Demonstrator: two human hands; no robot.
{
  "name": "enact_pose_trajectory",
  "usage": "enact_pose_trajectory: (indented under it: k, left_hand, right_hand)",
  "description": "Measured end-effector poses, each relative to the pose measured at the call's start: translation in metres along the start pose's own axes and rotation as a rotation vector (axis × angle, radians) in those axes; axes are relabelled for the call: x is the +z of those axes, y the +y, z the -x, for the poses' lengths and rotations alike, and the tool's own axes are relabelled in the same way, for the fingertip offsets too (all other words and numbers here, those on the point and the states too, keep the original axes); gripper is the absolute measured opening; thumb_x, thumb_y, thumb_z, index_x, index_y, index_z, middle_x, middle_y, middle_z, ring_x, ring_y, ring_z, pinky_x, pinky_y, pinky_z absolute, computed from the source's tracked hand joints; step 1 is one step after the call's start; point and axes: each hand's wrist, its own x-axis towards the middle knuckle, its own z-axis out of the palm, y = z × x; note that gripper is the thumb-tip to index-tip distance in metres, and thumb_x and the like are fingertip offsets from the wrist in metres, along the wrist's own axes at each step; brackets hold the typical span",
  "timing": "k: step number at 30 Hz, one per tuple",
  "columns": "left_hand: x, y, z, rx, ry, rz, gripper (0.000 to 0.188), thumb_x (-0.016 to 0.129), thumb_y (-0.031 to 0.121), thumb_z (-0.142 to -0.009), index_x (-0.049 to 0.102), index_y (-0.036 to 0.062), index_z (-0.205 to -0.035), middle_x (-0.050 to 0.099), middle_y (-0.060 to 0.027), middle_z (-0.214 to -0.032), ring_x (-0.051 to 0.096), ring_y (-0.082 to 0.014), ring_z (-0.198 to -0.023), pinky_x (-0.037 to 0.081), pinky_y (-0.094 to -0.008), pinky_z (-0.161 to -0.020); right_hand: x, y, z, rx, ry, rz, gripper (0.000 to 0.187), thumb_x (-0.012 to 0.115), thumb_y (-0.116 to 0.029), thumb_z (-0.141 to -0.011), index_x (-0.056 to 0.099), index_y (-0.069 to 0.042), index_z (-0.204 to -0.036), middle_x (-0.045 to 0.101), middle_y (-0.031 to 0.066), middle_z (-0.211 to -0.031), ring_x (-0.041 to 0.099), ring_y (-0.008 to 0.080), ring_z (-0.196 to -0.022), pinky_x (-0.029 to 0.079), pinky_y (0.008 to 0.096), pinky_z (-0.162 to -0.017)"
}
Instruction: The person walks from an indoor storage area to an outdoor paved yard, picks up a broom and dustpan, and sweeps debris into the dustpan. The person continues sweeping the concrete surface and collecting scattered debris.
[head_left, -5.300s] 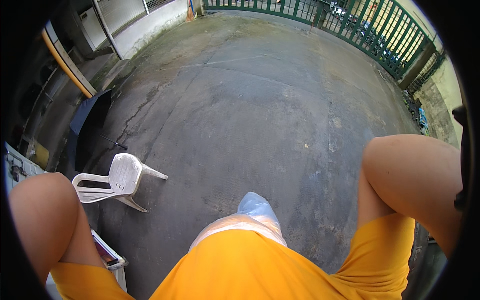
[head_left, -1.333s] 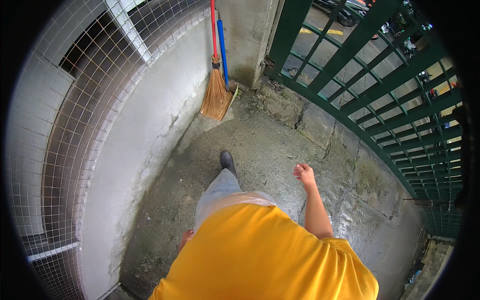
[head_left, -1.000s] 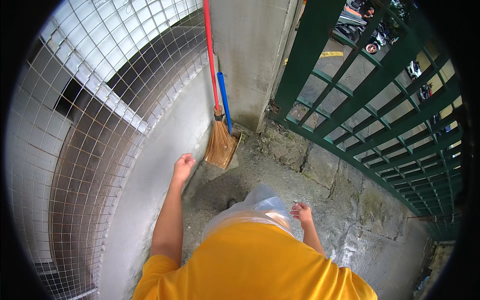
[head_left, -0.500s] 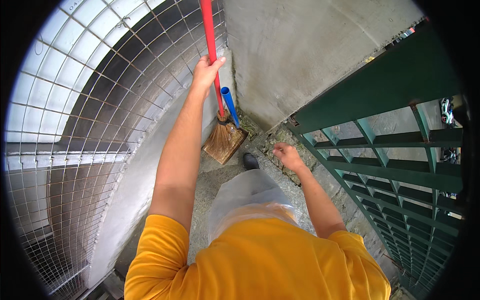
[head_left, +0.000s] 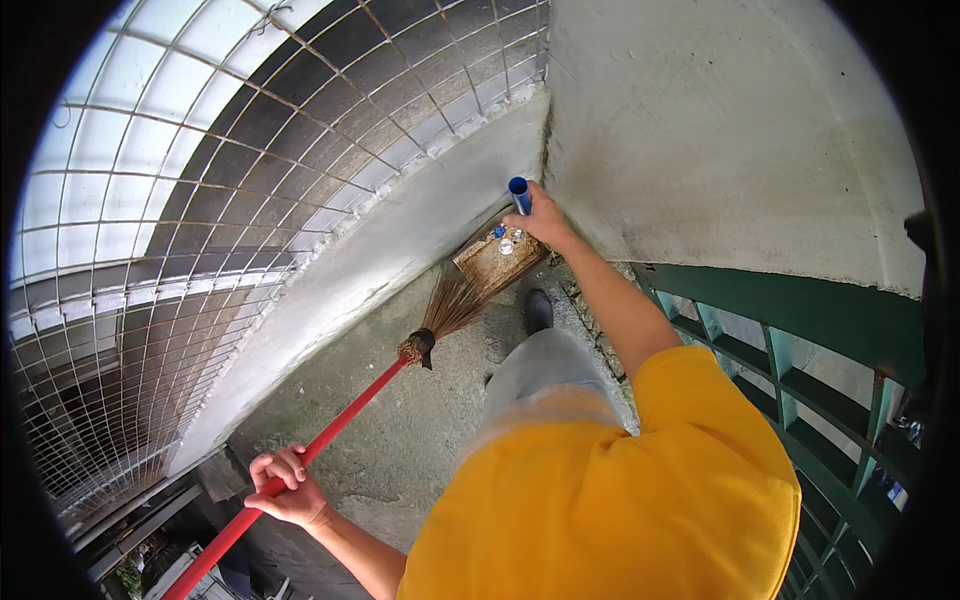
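Observation:
A broom [head_left: 357,408] with a red handle and stiff brown bristles slants across the concrete floor. My left hand [head_left: 290,488] is closed round its handle at the lower left. The bristle tips touch the near edge of a brown, wooden-looking dustpan [head_left: 480,262] close to the wall corner. Standing up from the dustpan is a blue tube handle [head_left: 519,194], which my right hand [head_left: 542,220] grips near its top. On the dustpan lie a small blue piece [head_left: 499,232] and some crumpled clear bits [head_left: 506,246]; I cannot tell exactly what they are.
A low whitewashed wall [head_left: 380,240] topped with rusty wire mesh [head_left: 200,190] runs along the left. A tall concrete wall [head_left: 720,130] meets it at the corner. At the right is a green metal gate [head_left: 800,310]. My dark boot [head_left: 538,310] stands near the dustpan.
My left hand has brought the broom down to the lower left, swinging the handle from upright to slanting. My right hand, free before, has moved up and taken the blue dustpan handle.

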Motion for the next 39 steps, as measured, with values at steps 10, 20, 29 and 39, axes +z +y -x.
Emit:
enact_pose_trajectory:
  k: [10,20,29,39]
  left_hand:
    - [-0.113,0.1,0.295,0.233,1.149,-0.043,0.061,0.04,0.062,-0.096,0.067,0.0081,-0.094,0.031,0.0026,-0.051,0.036,-0.0125,-0.052,0.045,-0.0352,-0.068]
    - [-0.201,0.115,0.499,0.51,1.943,-0.212,0.046,0.047,0.048,-0.1,0.056,0.0047,-0.087,0.035,0.0039,-0.051,0.034,-0.0095,-0.047,0.039,-0.029,-0.058]
    - [-0.299,0.115,0.624,0.351,2.238,-0.304,0.033,0.055,0.033,-0.099,0.056,0.0026,-0.086,0.035,0.0042,-0.051,0.032,-0.0081,-0.045,0.037,-0.0272,-0.051]
    - [-0.385,0.159,0.748,-0.093,2.616,-0.391,0.015,0.063,0.009,-0.09,0.054,-0.0012,-0.097,0.05,-0.003,-0.057,0.051,-0.0137,-0.046,0.046,-0.0292,-0.049]
  right_hand:
    - [0.098,-0.056,0.047,-0.013,-0.007,0.02,0.031,0.083,-0.03,-0.076,0.07,-0.002,-0.084,0.069,0.0049,-0.076,0.06,0.0102,-0.068,0.048,0.0305,-0.065]
    - [0.214,-0.191,0.146,-0.031,-0.01,0.085,0.053,0.078,-0.053,-0.076,0.067,-0.003,-0.089,0.055,0.0017,-0.072,0.046,0.011,-0.053,0.031,0.0262,-0.042]
    - [0.443,-0.299,0.292,-0.172,-0.292,0.138,0.047,0.076,-0.052,-0.079,0.063,-0.007,-0.085,0.058,0.002,-0.077,0.053,0.0135,-0.065,0.038,0.0291,-0.046]
    - [0.778,-0.388,0.546,-0.217,-0.756,0.077,0.033,0.077,-0.035,-0.083,0.056,-0.01,-0.08,0.055,-0.0004,-0.07,0.05,0.0102,-0.056,0.034,0.0271,-0.043]
